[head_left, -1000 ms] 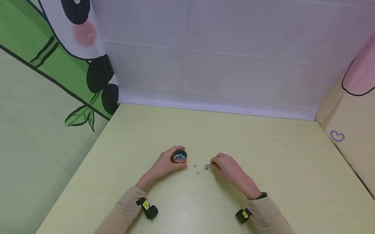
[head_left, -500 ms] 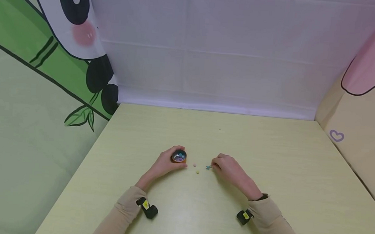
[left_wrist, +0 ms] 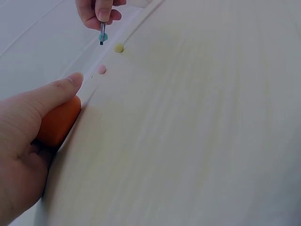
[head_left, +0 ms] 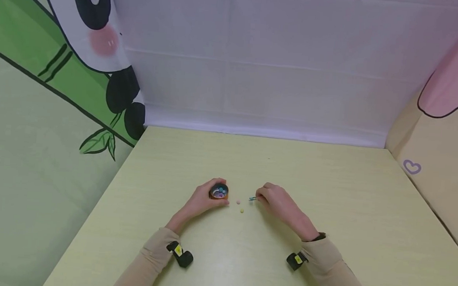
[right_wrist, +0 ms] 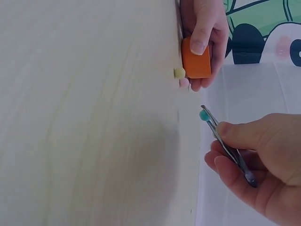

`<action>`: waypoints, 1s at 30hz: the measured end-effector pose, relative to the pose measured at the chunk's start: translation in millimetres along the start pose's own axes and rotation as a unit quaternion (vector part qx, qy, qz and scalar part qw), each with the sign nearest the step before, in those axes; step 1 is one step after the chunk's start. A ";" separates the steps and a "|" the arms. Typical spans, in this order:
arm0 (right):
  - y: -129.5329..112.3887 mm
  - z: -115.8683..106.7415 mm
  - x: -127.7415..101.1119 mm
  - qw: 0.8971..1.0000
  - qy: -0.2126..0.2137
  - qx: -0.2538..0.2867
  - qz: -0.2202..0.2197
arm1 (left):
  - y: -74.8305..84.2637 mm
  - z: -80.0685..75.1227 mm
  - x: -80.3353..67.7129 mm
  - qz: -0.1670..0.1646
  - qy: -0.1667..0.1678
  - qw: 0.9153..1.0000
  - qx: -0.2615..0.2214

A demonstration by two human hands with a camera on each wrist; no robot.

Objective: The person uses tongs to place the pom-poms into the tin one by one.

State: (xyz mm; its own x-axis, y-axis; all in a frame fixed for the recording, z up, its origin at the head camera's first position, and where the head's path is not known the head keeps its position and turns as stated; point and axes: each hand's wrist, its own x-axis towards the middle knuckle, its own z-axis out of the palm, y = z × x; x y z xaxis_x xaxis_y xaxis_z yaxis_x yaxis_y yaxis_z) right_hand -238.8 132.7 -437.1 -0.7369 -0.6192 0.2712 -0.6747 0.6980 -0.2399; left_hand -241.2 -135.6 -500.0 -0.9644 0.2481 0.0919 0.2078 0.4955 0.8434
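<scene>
My left hand (head_left: 202, 198) grips a small orange cup (right_wrist: 196, 63) that stands on the table. In the head view several blue and purple beads (head_left: 221, 192) show inside its dark interior. My right hand (head_left: 278, 201) pinches a pair of metal tweezers (right_wrist: 230, 148) between thumb and fingers. At the tweezers' tips sits a teal bead (right_wrist: 204, 115), raised off the table in the right wrist view. Between the hands lie a pink bead (head_left: 238, 202) and a yellow bead (head_left: 242, 211), the pink one nearer the cup.
The pale wooden table (head_left: 215, 263) spreads out around both hands. A white cloth (head_left: 255, 88) hangs behind its far edge. Printed panels with cartoon figures stand at the left and right sides.
My right hand has lifted and shifted slightly forward and left, carrying the tweezers with the teal bead off the table. My left hand and the cup stay put.
</scene>
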 end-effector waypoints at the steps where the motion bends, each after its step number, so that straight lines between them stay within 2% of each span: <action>1: 0.6 -1.0 2.3 1.000 0.001 -0.001 -0.004 | 0.3 0.4 0.9 0.001 0.002 1.000 0.000; 6: 2.5 -6.4 15.0 1.000 0.010 -0.004 -0.029 | 2.4 2.6 5.5 -0.003 0.008 1.000 -0.007; 15: 0.9 -16.8 35.3 0.999 -0.011 0.004 -0.034 | 8.5 5.8 13.0 -0.017 0.013 1.000 -0.011; 30: -16.1 -12.2 59.0 0.998 -0.006 0.010 -0.057 | 8.6 4.3 11.8 -0.014 0.009 1.000 -0.018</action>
State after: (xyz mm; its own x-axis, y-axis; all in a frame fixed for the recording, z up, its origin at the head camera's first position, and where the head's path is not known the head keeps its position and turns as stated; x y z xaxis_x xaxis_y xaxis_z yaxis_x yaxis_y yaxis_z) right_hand -270.9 89.3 -405.8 -0.6557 -0.6986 0.2863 -0.7548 0.6155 -0.2267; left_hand -250.1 -124.8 -493.9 -0.9726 0.2190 0.0783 0.1756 0.4707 0.8646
